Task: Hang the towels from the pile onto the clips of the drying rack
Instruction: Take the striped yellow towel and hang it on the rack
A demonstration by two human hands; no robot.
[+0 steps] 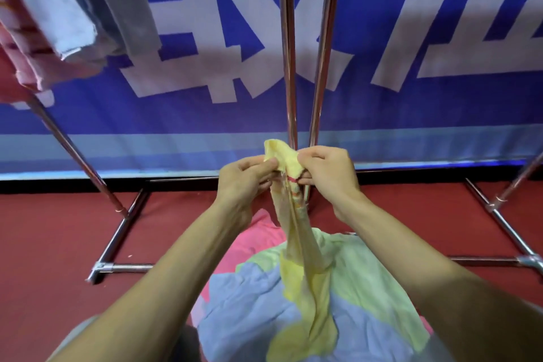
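Both hands, left hand (pixel 246 178) and right hand (pixel 326 173), pinch the yellow towel (pixel 296 247) by its top edge; it hangs over the pile (pixel 249 297) at 6 o'clock.

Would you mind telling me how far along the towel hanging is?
Done: grey, white and pink towels hang at upper left. In hand: the left hand and right hand pinch the top of a pale yellow towel. To do: the pile of pink, blue and green towels below.
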